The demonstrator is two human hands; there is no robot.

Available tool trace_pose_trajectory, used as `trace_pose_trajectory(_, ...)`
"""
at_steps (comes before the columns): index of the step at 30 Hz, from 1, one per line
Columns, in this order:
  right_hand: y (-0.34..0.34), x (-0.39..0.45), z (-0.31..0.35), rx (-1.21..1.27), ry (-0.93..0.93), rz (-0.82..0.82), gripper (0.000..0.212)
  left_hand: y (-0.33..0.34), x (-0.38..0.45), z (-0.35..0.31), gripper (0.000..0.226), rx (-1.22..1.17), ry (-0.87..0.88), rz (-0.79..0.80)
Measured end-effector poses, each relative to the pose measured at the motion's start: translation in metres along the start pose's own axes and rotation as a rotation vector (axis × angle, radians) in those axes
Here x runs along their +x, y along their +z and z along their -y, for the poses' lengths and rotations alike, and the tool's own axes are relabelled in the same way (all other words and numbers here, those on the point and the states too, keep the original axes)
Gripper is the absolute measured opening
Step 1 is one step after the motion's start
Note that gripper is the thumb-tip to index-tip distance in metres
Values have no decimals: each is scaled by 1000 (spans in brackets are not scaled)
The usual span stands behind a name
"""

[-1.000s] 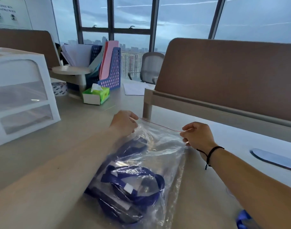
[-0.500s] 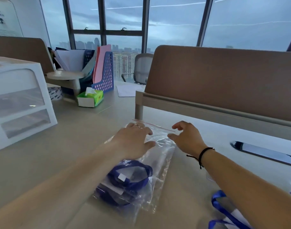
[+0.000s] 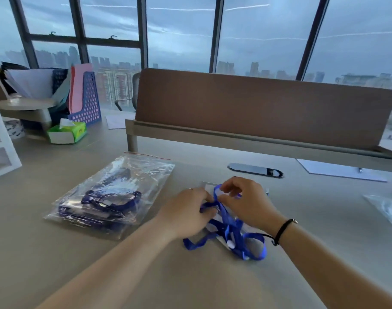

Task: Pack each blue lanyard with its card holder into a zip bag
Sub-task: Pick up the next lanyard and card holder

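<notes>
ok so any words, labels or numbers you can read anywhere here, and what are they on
None can be read.
Tissue box: a dark mark on its green side, too blurred.
Tape roll: dark print round it, too small.
Packed zip bag: white tags on the lanyards inside, no legible text.
Loose blue lanyard between the left hand and right hand: white patches, no legible print.

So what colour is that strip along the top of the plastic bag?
Red: a thin line along the zip bag's far edge, seen from the head camera.
</notes>
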State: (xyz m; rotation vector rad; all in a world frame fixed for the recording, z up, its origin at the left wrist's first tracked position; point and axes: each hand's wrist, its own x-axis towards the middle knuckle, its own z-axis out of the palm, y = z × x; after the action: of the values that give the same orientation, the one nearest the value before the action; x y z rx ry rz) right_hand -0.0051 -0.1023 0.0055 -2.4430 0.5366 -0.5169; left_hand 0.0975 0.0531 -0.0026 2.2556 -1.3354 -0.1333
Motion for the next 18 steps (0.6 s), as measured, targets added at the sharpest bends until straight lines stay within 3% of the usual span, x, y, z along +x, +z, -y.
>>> trace_pose_trajectory(3, -19, -42, -22, -68, 60, 4, 19, 15, -6, -18, 27, -38, 31, 59)
trace_pose_trajectory(6, -23, -78, -41, -136, 93, 25, 30, 28, -15, -30, 43, -12, 77, 108)
trace_pose_trajectory(11, -15, -110, -56, -320, -5, 34, 56, 45, -34, -32, 79, 46, 124, 59)
trace_pose_trajectory(15, -7, -111, -54, -338, -50, 3, 54, 47, -40, -23, 79, 53, 135, 41)
trace_pose_trajectory(18, -7, -110, -54, -318, -97, 10, 38, 42, -42, -18, 71, 40, 146, 6)
